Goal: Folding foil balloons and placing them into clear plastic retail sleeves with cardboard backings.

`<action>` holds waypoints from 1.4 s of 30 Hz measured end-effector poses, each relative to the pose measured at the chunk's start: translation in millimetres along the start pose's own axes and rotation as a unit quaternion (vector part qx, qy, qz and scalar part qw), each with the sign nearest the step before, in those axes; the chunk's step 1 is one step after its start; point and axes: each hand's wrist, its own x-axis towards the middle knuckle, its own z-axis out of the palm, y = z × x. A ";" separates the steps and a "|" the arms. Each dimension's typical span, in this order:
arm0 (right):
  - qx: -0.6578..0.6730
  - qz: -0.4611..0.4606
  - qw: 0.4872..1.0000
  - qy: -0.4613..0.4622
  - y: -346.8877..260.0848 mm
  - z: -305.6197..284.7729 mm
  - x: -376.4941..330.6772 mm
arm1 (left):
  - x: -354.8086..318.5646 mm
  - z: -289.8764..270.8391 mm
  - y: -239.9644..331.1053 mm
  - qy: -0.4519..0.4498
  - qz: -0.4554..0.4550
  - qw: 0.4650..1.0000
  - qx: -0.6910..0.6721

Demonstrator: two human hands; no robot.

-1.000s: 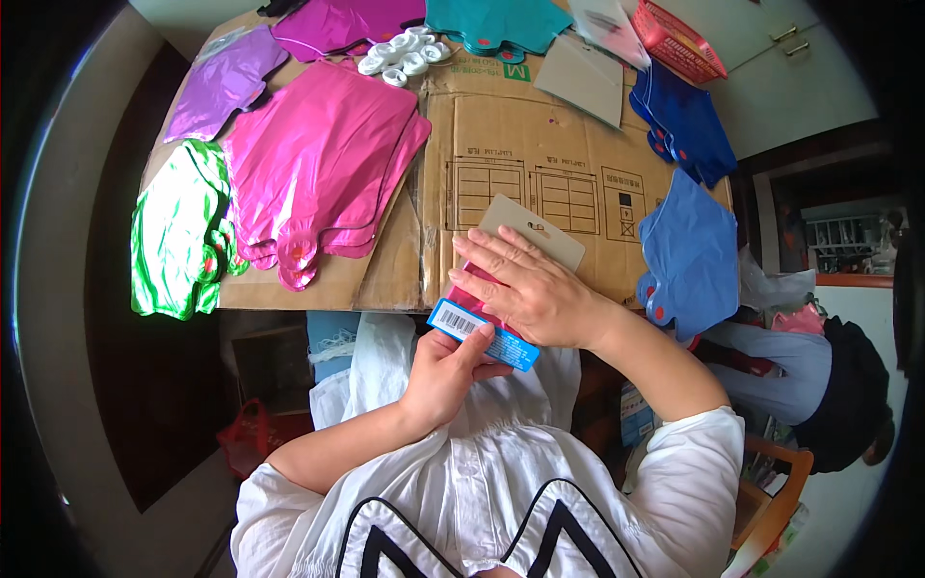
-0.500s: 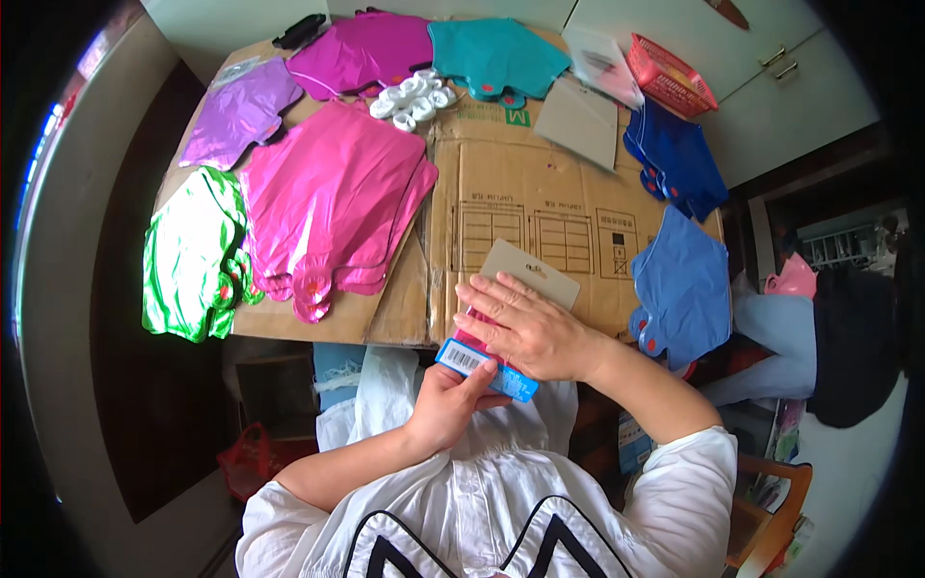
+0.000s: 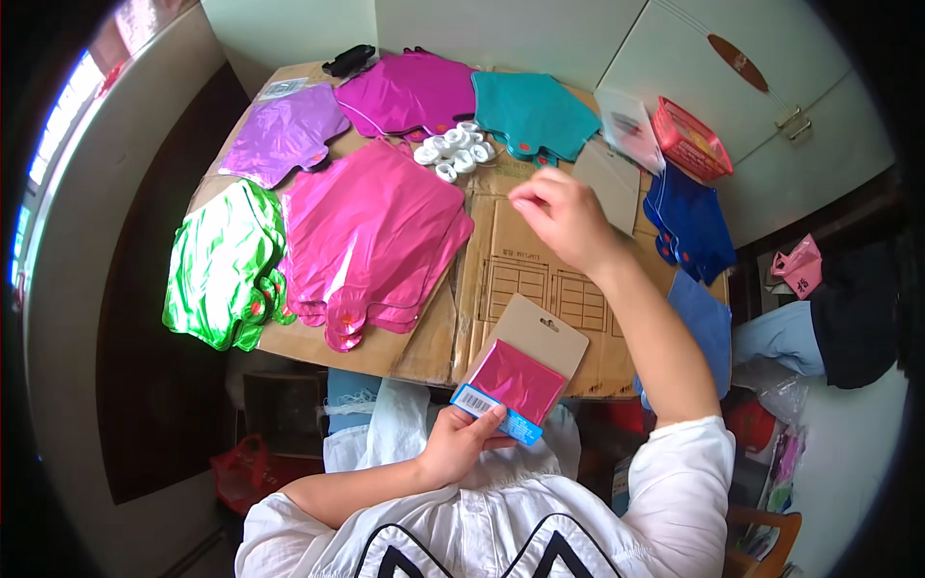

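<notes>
The left hand (image 3: 462, 443) pinches a carded pink foil pack (image 3: 520, 378) by its lower edge, steadying it at the desk (image 3: 520, 270) edge. The right hand (image 3: 564, 222) reaches toward the white rings (image 3: 453, 152), fingertips apparently pinched together, perhaps on something too small to see.

Work surface: flattened brown cardboard sheet (image 3: 540, 279) with printed panels, laid over a support that is hidden from view.
Rear wall: plain pale wall (image 3: 482, 29) directly behind the cardboard's far edge.
Cabinet: pale cabinet doors (image 3: 771, 116) at upper right, fitted with a metal latch (image 3: 792, 118) and a dark oval mark.
Window: bright strip (image 3: 48, 164) along the far left rim; daylight enters here.
Left side: dark brown panel (image 3: 145, 366) beside the cardboard.
Lighting: even daylight, soft shadows.
Lower right: wooden chair frame (image 3: 761, 530), partly visible.
</notes>
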 end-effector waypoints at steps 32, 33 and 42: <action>0.410 0.426 0.774 -0.227 -75.6 -29.7 -146.0 | 1.0 -33.9 -7.3 -0.128 0.033 0.984 0.116; 0.402 0.405 0.789 -0.229 -77.6 -26.3 -150.0 | 1.0 -36.3 -7.4 -0.130 0.033 0.984 0.120; 0.335 0.258 0.824 -0.377 -81.5 -19.7 -145.7 | -5.0 -27.7 -8.1 -0.076 0.073 0.987 0.119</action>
